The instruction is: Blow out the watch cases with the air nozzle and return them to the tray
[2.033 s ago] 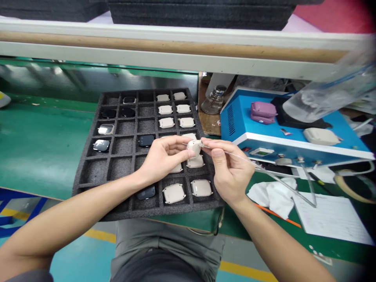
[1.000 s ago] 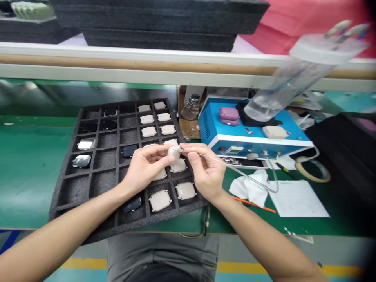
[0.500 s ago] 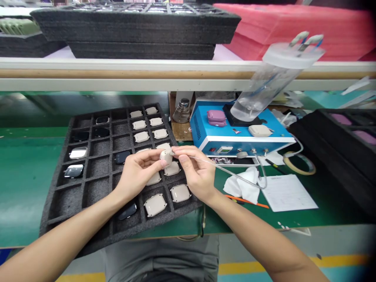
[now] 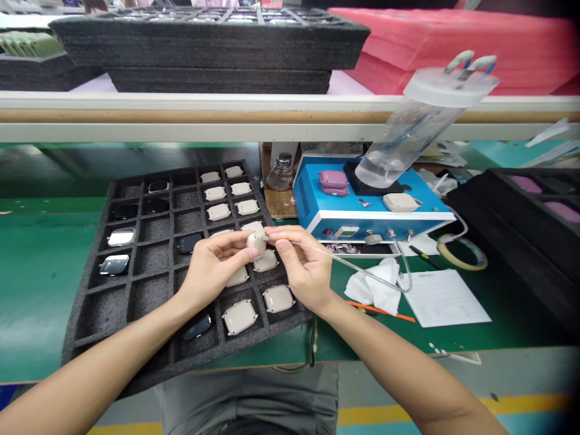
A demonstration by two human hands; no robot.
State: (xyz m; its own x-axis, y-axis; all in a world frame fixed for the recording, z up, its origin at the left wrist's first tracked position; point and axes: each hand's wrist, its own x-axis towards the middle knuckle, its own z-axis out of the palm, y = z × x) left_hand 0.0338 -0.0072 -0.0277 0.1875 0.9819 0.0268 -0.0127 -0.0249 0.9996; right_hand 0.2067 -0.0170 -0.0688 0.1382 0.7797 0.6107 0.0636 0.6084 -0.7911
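Over the black foam tray [image 4: 151,290], my left hand [image 4: 212,266] pinches a small beige watch case [image 4: 257,243] between thumb and fingers. My right hand [image 4: 306,266] is closed on the end of a thin clear tube [image 4: 357,267], whose tip meets the case's upper right edge. The tube loops back to the front of a blue machine [image 4: 376,220]. Beige watch cases [image 4: 240,316] lie in the tray's right-hand columns, and dark glossy watch parts [image 4: 114,264] sit in compartments further left. My fingers partly hide the held case and the tube's tip.
On the blue machine are purple cases [image 4: 334,181], a beige case [image 4: 400,202] and a clear cylinder [image 4: 399,139]. White cloth [image 4: 376,284], a paper sheet [image 4: 444,298] and a tape roll [image 4: 462,252] lie to the right. A glass bottle [image 4: 281,171] stands behind; a shelf edge [image 4: 181,132] crosses above.
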